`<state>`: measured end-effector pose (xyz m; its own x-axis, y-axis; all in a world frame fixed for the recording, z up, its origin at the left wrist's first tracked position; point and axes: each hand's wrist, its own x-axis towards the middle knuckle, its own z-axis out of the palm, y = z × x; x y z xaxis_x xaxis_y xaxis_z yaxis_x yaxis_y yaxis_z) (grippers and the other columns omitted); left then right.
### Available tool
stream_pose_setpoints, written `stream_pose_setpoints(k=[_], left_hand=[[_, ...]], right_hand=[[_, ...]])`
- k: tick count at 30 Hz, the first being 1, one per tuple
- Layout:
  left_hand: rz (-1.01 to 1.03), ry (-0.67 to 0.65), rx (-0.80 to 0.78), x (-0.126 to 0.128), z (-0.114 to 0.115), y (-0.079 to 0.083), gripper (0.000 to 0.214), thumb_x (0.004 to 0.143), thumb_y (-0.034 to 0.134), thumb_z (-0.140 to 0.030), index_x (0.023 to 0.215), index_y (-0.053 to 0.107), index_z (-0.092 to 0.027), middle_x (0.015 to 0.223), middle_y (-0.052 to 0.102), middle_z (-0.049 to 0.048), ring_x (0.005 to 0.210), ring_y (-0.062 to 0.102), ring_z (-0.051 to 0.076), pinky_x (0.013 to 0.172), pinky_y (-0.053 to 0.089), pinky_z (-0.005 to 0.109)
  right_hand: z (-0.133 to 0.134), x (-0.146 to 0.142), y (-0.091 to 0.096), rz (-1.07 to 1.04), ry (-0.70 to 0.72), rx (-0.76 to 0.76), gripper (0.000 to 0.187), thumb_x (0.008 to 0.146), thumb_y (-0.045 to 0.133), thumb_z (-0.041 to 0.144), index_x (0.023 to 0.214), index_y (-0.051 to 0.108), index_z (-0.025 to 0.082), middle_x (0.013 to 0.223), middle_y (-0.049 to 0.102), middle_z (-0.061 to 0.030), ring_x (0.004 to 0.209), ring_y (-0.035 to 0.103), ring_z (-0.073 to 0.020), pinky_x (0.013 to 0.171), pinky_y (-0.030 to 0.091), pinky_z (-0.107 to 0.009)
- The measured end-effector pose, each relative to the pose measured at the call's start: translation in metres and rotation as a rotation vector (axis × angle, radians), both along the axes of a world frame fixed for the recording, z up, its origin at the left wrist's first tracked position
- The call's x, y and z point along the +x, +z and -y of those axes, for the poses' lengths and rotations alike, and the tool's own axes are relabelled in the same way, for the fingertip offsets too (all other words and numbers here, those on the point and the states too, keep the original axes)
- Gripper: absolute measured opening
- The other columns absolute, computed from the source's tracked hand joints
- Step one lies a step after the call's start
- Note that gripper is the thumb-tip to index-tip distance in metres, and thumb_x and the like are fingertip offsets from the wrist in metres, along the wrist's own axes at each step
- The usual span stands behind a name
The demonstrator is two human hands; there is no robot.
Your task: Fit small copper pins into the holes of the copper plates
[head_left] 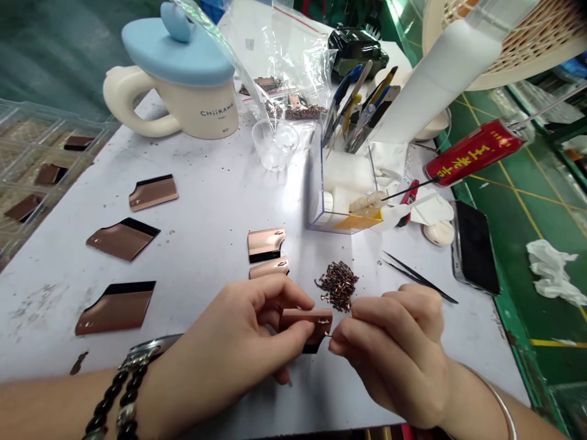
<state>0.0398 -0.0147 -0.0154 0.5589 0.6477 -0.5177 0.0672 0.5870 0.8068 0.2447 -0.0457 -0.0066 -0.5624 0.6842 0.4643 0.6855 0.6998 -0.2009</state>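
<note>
Both hands meet near the front edge of the worktop, a little right of its middle. My left hand pinches a small copper-coloured plate between thumb and fingers; the plate's long axis runs left to right, its dark lower edge facing me. My right hand is closed in a fine pinch right at the plate's right end, thumb and forefinger together on what I judge to be a tiny pin, too small to tell for certain.

The relation that counts: the pile of small copper pins lies just beyond the plate and slightly right, nearer the right hand than the left.

Materials: the plate is smooth, glossy metal with a black strip. Two like pieces lie just behind the left hand. Three larger copper sheets with curved black edges sit well apart toward the left edge. Black tweezers lie beyond the right hand, points toward the pile. A clear box of tools stands farther back, and a cream mug with a blue lid stands near the far left corner.
</note>
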Motion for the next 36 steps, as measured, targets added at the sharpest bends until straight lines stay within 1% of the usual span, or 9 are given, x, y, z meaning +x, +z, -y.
stream_pose_setpoints(k=[2, 4, 9, 13, 15, 18, 22, 29, 36], left_hand=[[-0.025, -0.005, 0.019, -0.0001, 0.0001, 0.0003, 0.012, 0.082, 0.066, -0.03, 0.086, 0.064, -0.019, 0.076, 0.072, -0.0001, 0.054, 0.061, 0.008, 0.046, 0.055, 0.014], [-0.038, -0.011, 0.023, 0.0004, -0.0008, 0.0017, 0.01, 0.081, 0.066, -0.028, 0.085, 0.065, -0.019, 0.072, 0.072, -0.0018, 0.049, 0.058, 0.006, 0.045, 0.052, 0.012], [-0.066, -0.023, 0.032, 0.0002, -0.0017, 0.0041, 0.007, 0.08, 0.066, -0.026, 0.083, 0.065, -0.02, 0.07, 0.072, -0.0034, 0.049, 0.06, 0.006, 0.046, 0.052, 0.012], [-0.07, -0.03, 0.042, -0.0002, -0.0016, 0.0021, 0.009, 0.081, 0.065, -0.029, 0.083, 0.065, -0.02, 0.073, 0.073, -0.0025, 0.05, 0.061, 0.008, 0.047, 0.053, 0.014], [-0.09, -0.026, 0.084, 0.0005, -0.0021, 0.0009, 0.009, 0.08, 0.065, -0.029, 0.083, 0.066, -0.021, 0.071, 0.072, -0.0028, 0.05, 0.061, 0.008, 0.047, 0.052, 0.014], [-0.128, -0.01, 0.198, 0.0018, -0.0027, 0.0005, 0.006, 0.08, 0.065, -0.026, 0.08, 0.067, -0.021, 0.068, 0.072, -0.0037, 0.05, 0.06, 0.007, 0.046, 0.048, 0.012], [-0.165, -0.012, 0.32, 0.0018, -0.0024, 0.0024, 0.007, 0.08, 0.066, -0.027, 0.076, 0.067, -0.021, 0.067, 0.071, -0.0044, 0.048, 0.058, 0.006, 0.044, 0.046, 0.012], [-0.186, -0.013, 0.352, 0.0026, -0.0036, 0.005, 0.005, 0.079, 0.066, -0.025, 0.076, 0.067, -0.021, 0.065, 0.07, -0.0052, 0.046, 0.058, 0.006, 0.042, 0.045, 0.013], [-0.202, -0.016, 0.449, 0.0004, -0.0023, 0.0023, 0.003, 0.078, 0.066, -0.022, 0.076, 0.068, -0.023, 0.061, 0.066, -0.0077, 0.044, 0.052, 0.004, 0.039, 0.04, 0.011]], right_hand=[[0.0005, -0.0016, -0.0021, 0.017, -0.013, 0.024, 0.01, 0.094, 0.051, 0.017, 0.089, 0.06, 0.015, 0.087, 0.058, -0.0033, 0.08, 0.041, -0.0176, 0.072, 0.03, -0.037], [0.0002, -0.003, -0.0037, 0.033, -0.019, 0.041, 0.01, 0.093, 0.051, 0.016, 0.088, 0.059, 0.015, 0.087, 0.057, -0.0038, 0.08, 0.041, -0.0179, 0.072, 0.03, -0.037], [-0.0001, -0.0056, -0.0056, 0.072, -0.014, 0.057, 0.01, 0.093, 0.048, 0.014, 0.09, 0.058, 0.013, 0.091, 0.055, -0.0055, 0.082, 0.041, -0.019, 0.071, 0.032, -0.037], [0.0011, -0.0074, -0.0067, 0.114, -0.043, 0.069, 0.003, 0.09, 0.054, 0.014, 0.091, 0.057, 0.014, 0.091, 0.053, -0.0048, 0.082, 0.04, -0.0194, 0.071, 0.032, -0.036], [0.0015, -0.0083, -0.0072, 0.114, -0.061, 0.082, 0.002, 0.09, 0.054, 0.015, 0.09, 0.057, 0.015, 0.091, 0.053, -0.0042, 0.081, 0.041, -0.0194, 0.071, 0.031, -0.037], [0.0021, -0.0091, -0.007, 0.11, -0.082, 0.087, 0.005, 0.091, 0.053, 0.017, 0.088, 0.056, 0.015, 0.09, 0.054, -0.004, 0.079, 0.041, -0.0193, 0.071, 0.031, -0.037], [0.0029, -0.0087, -0.0059, 0.118, -0.078, 0.041, 0.004, 0.09, 0.052, 0.015, 0.088, 0.055, 0.015, 0.088, 0.055, -0.0051, 0.079, 0.041, -0.0203, 0.07, 0.03, -0.038], [0.0031, -0.0091, -0.0057, 0.117, -0.084, 0.019, 0.005, 0.091, 0.051, 0.015, 0.09, 0.055, 0.016, 0.087, 0.056, -0.0056, 0.08, 0.041, -0.0209, 0.071, 0.031, -0.039], [0.0029, -0.0093, -0.0054, 0.122, -0.065, 0.022, 0.003, 0.089, 0.054, 0.013, 0.091, 0.056, 0.014, 0.089, 0.055, -0.0054, 0.083, 0.041, -0.0207, 0.072, 0.031, -0.039]])
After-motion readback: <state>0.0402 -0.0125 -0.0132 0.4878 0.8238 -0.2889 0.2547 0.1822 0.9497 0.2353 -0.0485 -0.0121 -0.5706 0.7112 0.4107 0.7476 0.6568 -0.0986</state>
